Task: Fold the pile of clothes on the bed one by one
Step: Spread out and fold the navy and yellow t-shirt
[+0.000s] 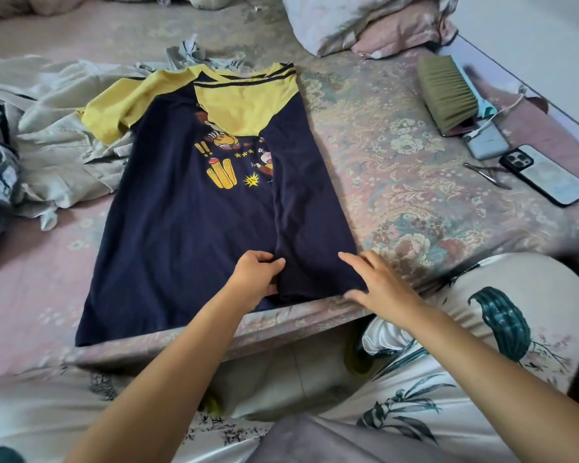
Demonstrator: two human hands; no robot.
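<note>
Brush, phone, pillows beside.

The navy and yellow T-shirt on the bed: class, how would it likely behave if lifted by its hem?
The T-shirt would probably droop limply: its folded-over right side lies soft and creased. It likely slides easily and seems light, wrinkling where the left hand touches it.

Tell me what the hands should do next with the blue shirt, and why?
Probably fold the other side in. The navy T-shirt already has one side folded over, held by the left hand and right hand, while its yellow sleeve sticks out flat.
</note>
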